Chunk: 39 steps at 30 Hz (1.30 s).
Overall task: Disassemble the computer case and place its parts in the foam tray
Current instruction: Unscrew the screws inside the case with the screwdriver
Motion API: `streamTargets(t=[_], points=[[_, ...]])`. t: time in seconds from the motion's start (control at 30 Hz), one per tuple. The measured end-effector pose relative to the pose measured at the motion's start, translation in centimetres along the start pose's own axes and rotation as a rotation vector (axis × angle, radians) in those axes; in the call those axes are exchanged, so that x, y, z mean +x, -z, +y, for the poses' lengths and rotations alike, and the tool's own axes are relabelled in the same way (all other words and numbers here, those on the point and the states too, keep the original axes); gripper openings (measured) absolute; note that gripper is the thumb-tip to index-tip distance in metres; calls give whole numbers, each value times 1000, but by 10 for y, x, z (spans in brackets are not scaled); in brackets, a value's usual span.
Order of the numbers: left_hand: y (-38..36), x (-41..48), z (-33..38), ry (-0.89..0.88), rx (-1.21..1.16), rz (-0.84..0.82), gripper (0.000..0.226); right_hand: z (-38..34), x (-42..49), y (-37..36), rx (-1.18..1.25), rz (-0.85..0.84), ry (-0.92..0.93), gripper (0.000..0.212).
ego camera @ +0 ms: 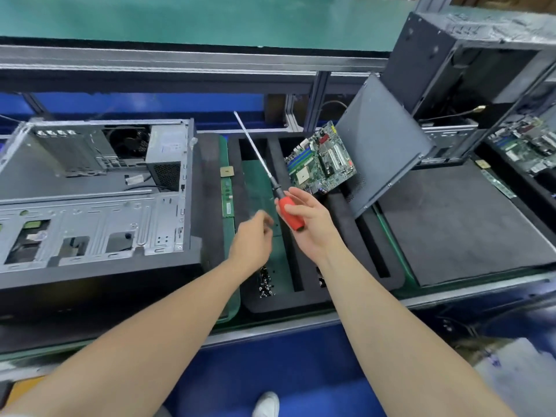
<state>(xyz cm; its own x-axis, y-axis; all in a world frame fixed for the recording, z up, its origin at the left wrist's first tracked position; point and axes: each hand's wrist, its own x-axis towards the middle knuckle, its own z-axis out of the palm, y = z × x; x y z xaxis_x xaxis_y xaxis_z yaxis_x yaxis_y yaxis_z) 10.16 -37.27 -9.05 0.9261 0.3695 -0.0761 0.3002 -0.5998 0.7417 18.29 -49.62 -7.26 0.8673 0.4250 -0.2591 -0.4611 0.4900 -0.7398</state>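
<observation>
The open computer case (90, 206) lies on its side at the left, with its power supply (165, 155) and rear fan still inside. To its right sits the black foam tray (346, 236), with a green motherboard (323, 159) standing in one slot and a dark side panel (382, 145) leaning in another. My right hand (310, 218) holds a long screwdriver (288, 210) by its red handle, its shaft pointing up and left. My left hand (252, 242) hovers over the tray with curled fingers; it is blurred, and whether it holds anything is unclear.
Several small screws (266, 281) lie in a pocket at the tray's front. A memory stick (227, 197) and a CPU chip (227, 171) lie between case and tray. A flat black foam sheet (460, 224) is at the right, with another open case (469, 61) behind it.
</observation>
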Motion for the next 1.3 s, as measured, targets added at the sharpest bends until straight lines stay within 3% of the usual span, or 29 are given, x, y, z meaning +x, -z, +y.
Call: streamTargets(t=[0.13, 0.27, 0.5, 0.7, 0.9, 1.1, 1.3], points=[[52, 26, 42, -148, -163, 269, 39, -11, 3, -29, -7, -35, 42, 29], [122, 41, 45, -316, 27, 389, 71, -26, 4, -74, -137, -130, 109, 23], [234, 34, -32, -169, 104, 552, 50, -33, -5, -195, -364, -246, 356, 11], [315, 2, -104, -68, 216, 470, 49, -1, -19, -311, -515, -212, 612, 8], [378, -23, -179, -25, 380, 194, 68, 37, -40, -399, -817, -303, 880, 19], [416, -33, -220, -105, 392, -33, 84, 73, -53, -461, -946, -414, 964, 24], [434, -33, -247, -254, 283, -161, 66, 102, -61, -499, -1035, -402, 982, 23]])
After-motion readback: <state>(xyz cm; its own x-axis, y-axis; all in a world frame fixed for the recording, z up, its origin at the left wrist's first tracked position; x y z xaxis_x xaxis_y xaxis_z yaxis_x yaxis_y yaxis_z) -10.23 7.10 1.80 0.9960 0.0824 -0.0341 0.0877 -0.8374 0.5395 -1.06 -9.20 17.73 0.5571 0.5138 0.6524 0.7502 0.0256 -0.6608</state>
